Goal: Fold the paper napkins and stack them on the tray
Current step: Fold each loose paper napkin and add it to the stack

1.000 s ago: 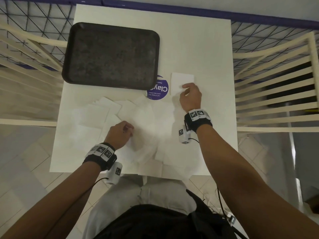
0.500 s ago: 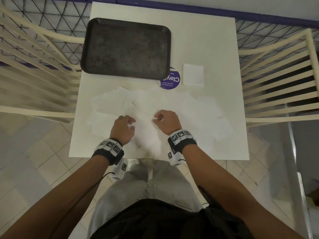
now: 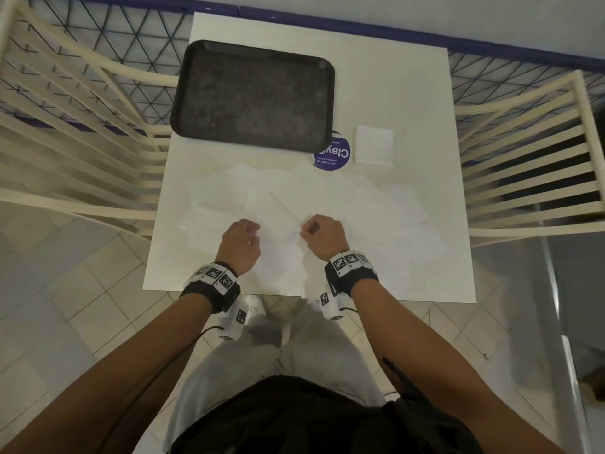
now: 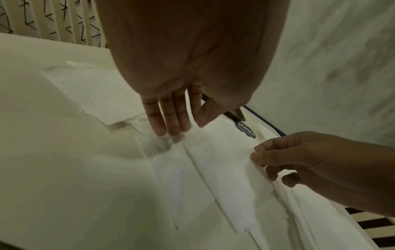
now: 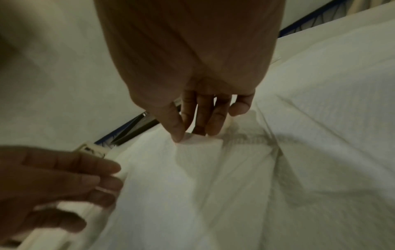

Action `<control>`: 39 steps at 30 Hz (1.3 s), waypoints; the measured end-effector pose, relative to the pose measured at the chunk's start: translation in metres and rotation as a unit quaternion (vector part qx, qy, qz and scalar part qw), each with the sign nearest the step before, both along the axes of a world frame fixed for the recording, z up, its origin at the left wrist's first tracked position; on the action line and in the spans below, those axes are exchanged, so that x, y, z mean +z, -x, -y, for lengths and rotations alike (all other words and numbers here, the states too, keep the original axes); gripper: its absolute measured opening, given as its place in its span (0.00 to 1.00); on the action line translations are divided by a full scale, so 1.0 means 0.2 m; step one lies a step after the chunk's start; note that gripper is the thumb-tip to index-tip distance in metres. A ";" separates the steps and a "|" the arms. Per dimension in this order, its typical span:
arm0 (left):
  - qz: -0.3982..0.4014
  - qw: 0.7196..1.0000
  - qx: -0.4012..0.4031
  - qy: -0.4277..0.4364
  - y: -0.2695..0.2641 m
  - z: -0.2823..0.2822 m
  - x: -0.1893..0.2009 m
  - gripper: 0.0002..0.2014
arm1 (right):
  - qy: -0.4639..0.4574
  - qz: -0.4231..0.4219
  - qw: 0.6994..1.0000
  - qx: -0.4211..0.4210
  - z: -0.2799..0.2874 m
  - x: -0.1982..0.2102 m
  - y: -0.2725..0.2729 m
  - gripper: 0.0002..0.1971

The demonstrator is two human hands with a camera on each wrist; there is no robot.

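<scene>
Both hands low over the near middle of the white table (image 3: pixel 409 93), close together, a loose napkin (image 3: pixel 281 244) between them. Right hand (image 3: pixel 324 237) pinches that napkin's right edge, thumb against fingertips (image 5: pixel 178 135), corner lifted a bit off the pile; the left wrist view shows the same pinch. Left hand (image 3: pixel 240 242): head view shows it curled, knuckles up; left wrist view shows fingers (image 4: pixel 158 121) fairly straight and close together, tips on or just above the napkin's left part, contact not clear. No grip visible there.

Around and beyond both hands: scattered unfolded napkins (image 3: pixel 393 211), overlapping, spread left and right across the near half of the table, some under the hands. Edges hard to separate, white on white.

Further out, ahead and right of the right hand: one folded napkin (image 3: pixel 374 145), small square, flat on the table, not on the tray. Just left of it a round purple sticker (image 3: pixel 334 157), partly under the tray's near right corner.

Ahead of the left hand, well apart: dark tray (image 3: pixel 252 93), flat, nothing on it.

Room: cream slatted chairs (image 3: pixel 530 158) either side of the table, dark mesh railing (image 3: pixel 98 37) beyond, tiled floor (image 3: pixel 98 306) below. Dim lighting.
</scene>
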State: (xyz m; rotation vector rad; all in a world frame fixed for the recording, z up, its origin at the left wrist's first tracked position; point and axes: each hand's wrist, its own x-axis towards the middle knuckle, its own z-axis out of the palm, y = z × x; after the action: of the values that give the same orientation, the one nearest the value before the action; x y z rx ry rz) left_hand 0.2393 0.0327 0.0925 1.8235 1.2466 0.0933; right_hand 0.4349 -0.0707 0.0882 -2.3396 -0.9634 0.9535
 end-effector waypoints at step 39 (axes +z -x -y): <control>0.159 0.986 0.041 -0.040 -0.24 -0.06 0.21 0.07 | -0.198 -0.066 0.977 -0.040 -0.07 0.32 -0.17 0.05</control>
State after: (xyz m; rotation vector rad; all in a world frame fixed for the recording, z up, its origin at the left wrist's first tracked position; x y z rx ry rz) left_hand 0.2878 0.0443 0.1338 1.7432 1.1019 0.4675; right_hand 0.4689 -0.0565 0.1514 -1.9415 -0.9039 0.7903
